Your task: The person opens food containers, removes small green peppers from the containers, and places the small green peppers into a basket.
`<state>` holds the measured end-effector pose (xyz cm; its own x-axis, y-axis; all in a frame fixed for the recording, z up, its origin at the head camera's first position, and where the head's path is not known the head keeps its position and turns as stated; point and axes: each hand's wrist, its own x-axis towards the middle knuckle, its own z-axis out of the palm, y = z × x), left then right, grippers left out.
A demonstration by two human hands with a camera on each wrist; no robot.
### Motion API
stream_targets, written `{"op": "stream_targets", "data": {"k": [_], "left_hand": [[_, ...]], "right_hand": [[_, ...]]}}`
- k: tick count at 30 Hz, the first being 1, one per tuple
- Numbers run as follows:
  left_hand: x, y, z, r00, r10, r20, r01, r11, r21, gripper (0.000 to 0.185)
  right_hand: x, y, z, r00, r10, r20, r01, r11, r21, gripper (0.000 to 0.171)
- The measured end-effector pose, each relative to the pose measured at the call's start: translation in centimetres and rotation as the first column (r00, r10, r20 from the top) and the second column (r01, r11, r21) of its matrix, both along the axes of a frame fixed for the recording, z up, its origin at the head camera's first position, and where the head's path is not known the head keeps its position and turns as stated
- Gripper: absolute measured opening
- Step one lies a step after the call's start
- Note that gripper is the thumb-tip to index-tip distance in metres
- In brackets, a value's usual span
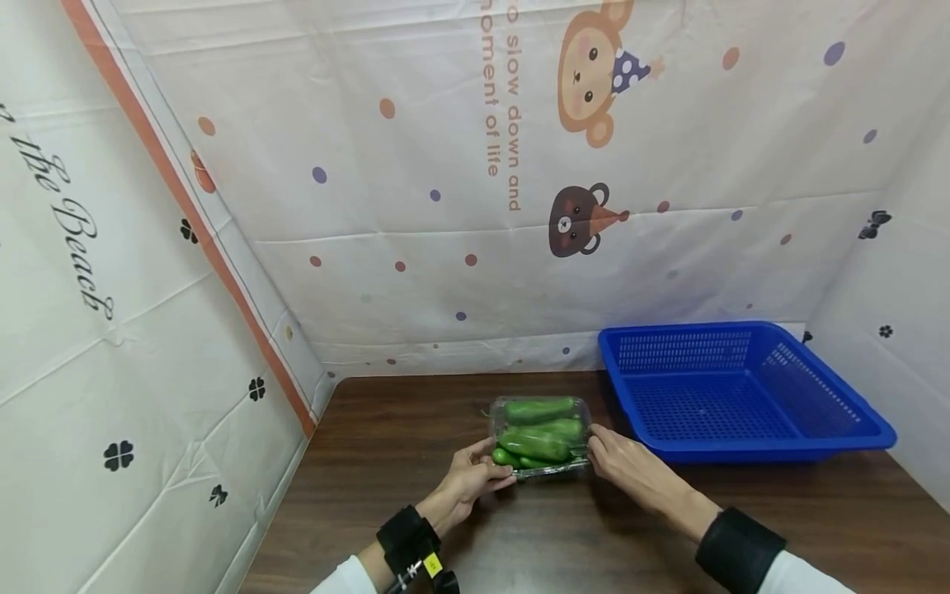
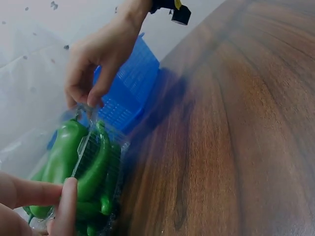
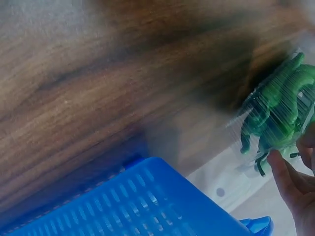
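Observation:
A clear plastic box of long green peppers (image 1: 538, 444) is held between both hands over the wooden table, its near side towards me. My left hand (image 1: 475, 477) pinches its left near corner between thumb and fingers. On the opposite end, my right hand (image 1: 623, 464) pinches the box's edge. In the left wrist view the peppers (image 2: 64, 152) show through the clear plastic, with the right hand (image 2: 101, 64) gripping the far end. The right wrist view shows ribbed plastic over the peppers (image 3: 278, 105) and the right fingers (image 3: 285, 179) at the rim.
A blue perforated plastic basket (image 1: 742, 450) stands at the right back of the brown wooden table (image 1: 401, 421). White printed sheets (image 1: 445, 165) hang behind the table and along both sides. Black bands are strapped round both wrists.

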<state>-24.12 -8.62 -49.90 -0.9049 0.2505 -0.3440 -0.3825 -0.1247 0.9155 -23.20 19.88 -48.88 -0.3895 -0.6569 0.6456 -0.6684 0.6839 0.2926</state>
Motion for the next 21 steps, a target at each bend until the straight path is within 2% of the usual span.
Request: {"op": "stream_targets", "data": {"k": [5,8,11,15,18,19,21], "left_hand": [[0.1,-0.3,0.1,1.0,-0.016,-0.022,0.016,1.0,0.002,0.077],[0.3,-0.4,0.1,0.998,-0.033,-0.05,0.033,0.999,0.005,0.076],[0.5,-0.5,0.1,0.997,-0.042,-0.062,0.042,0.999,-0.002,0.076],[0.7,-0.6,0.1,0.997,-0.051,-0.062,0.05,0.999,-0.016,0.077],[0.7,-0.7,0.1,0.996,-0.069,-0.064,0.067,0.997,-0.03,0.078],[0.7,-0.8,0.1,0.995,-0.076,-0.066,0.074,0.997,-0.037,0.077],[0.8,-0.8,0.1,0.994,-0.087,-0.061,0.084,0.995,-0.047,0.076]], "right_hand": [[-0.4,0.8,2.9,0.988,0.024,0.154,-0.002,0.99,-0.143,0.009],[-1.0,1.1,4.8,0.973,0.031,0.227,0.024,0.972,-0.234,0.011],[-1.6,1.0,6.0,0.946,-0.004,0.325,0.108,0.946,-0.305,0.005],[-2.3,0.4,6.8,0.898,-0.071,0.434,0.256,0.886,-0.386,0.004],[-2.7,0.0,7.1,0.857,-0.052,0.513,0.313,0.844,-0.436,0.006],[-2.8,-0.1,7.2,0.83,-0.018,0.557,0.326,0.826,-0.459,0.009],[-3.0,-0.2,7.3,0.759,0.056,0.649,0.372,0.781,-0.502,0.016]]}}
